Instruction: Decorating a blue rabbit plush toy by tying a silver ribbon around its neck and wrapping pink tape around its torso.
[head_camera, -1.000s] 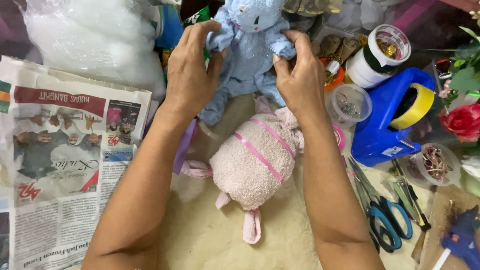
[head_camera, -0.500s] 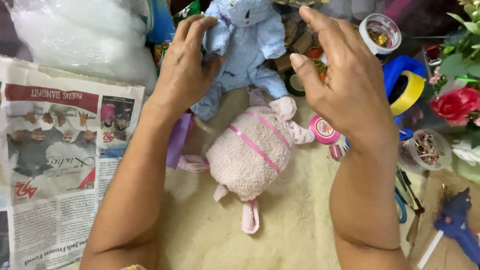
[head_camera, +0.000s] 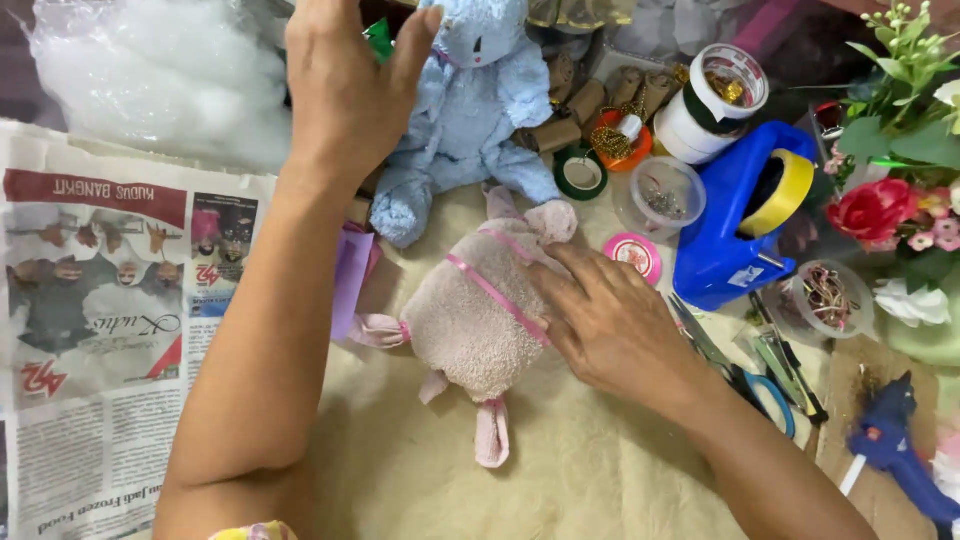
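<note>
A light blue plush bunny (head_camera: 470, 110) sits upright at the back of the cream fleece cloth (head_camera: 560, 470). My left hand (head_camera: 345, 95) rests against its left side, fingers spread, touching its arm and head. A pink towel bunny (head_camera: 475, 320) tied with a pink ribbon lies face down in front of it. My right hand (head_camera: 610, 320) lies flat on the pink bunny's right side, fingers on the ribbon.
A newspaper (head_camera: 90, 330) covers the left. A bag of white stuffing (head_camera: 160, 70) is at back left. At right are a blue tape dispenser (head_camera: 740, 220), tape rolls (head_camera: 715, 100), small tubs, scissors (head_camera: 750, 375), a blue glue gun (head_camera: 890, 450) and artificial flowers (head_camera: 890, 200).
My right hand left the blue bunny and came down onto the pink towel bunny. My left hand stayed at the blue bunny's side and moved slightly up.
</note>
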